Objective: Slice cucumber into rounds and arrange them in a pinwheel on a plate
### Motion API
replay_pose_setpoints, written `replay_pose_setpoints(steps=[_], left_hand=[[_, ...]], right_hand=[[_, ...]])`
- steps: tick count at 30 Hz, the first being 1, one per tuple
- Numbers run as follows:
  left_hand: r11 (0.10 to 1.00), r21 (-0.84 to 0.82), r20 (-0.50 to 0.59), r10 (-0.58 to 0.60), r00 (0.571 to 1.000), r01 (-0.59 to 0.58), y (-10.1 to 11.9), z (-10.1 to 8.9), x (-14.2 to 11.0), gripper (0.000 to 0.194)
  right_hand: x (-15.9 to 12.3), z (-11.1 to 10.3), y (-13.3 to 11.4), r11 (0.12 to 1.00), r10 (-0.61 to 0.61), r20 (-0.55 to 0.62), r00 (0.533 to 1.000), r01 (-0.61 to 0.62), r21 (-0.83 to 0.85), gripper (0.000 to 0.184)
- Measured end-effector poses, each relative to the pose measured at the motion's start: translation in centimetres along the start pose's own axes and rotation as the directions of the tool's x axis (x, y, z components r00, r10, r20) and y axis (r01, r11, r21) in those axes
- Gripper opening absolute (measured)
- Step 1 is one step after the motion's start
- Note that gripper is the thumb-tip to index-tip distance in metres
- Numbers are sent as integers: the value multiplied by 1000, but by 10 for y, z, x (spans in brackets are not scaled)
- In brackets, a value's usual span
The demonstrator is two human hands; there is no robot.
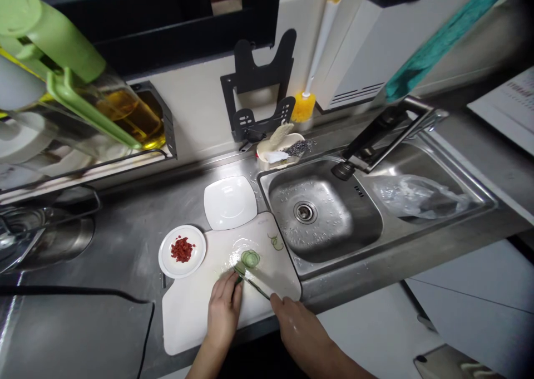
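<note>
On the white cutting board [187, 318], my left hand [224, 304] is closed over a green vegetable, probably a cucumber [239, 279], mostly hidden under the fingers. My right hand [294, 323] grips a knife [259, 290], its blade reaching left to the cucumber's cut end. Just beyond the blade lies a small pile of thin, pale green cucumber slices [250, 258]. Some curled green strips [275, 242] rest near the board's right edge. Left of the board's far corner, a small white plate [164, 254] bears chopped red pieces [182, 249]. An empty square white plate [231, 201] touches the board's far edge.
Right of the board is a steel sink [325, 234], with a plastic bag [421, 195] in its second basin and a dark faucet [367, 139] above. A scrubber holder [279, 153] stands behind. An oil bottle [125, 112] sits on the left rack; a black cable [83, 291] crosses the counter.
</note>
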State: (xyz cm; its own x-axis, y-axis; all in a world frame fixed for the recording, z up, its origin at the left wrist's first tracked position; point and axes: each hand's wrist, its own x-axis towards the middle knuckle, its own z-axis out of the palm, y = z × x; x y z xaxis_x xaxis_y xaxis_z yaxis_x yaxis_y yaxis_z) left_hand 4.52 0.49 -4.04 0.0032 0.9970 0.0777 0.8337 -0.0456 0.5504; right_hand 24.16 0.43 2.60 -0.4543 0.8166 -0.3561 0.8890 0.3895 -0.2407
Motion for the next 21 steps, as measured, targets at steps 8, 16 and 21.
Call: replay_pose_setpoints(steps=[8, 16, 21], left_hand=[[999, 12, 9, -42, 999, 42, 0, 2, -2, 24], [998, -39, 1, -46, 999, 46, 8, -9, -2, 20], [991, -131, -63, 8, 998, -16, 25, -24, 8, 12]], right_hand=[[15, -24, 3, 993, 110, 68, 992, -107, -41, 36], [34, -23, 9, 985, 155, 52, 987, -150, -87, 32], [34, -22, 8, 985, 133, 5, 991, -132, -108, 34]])
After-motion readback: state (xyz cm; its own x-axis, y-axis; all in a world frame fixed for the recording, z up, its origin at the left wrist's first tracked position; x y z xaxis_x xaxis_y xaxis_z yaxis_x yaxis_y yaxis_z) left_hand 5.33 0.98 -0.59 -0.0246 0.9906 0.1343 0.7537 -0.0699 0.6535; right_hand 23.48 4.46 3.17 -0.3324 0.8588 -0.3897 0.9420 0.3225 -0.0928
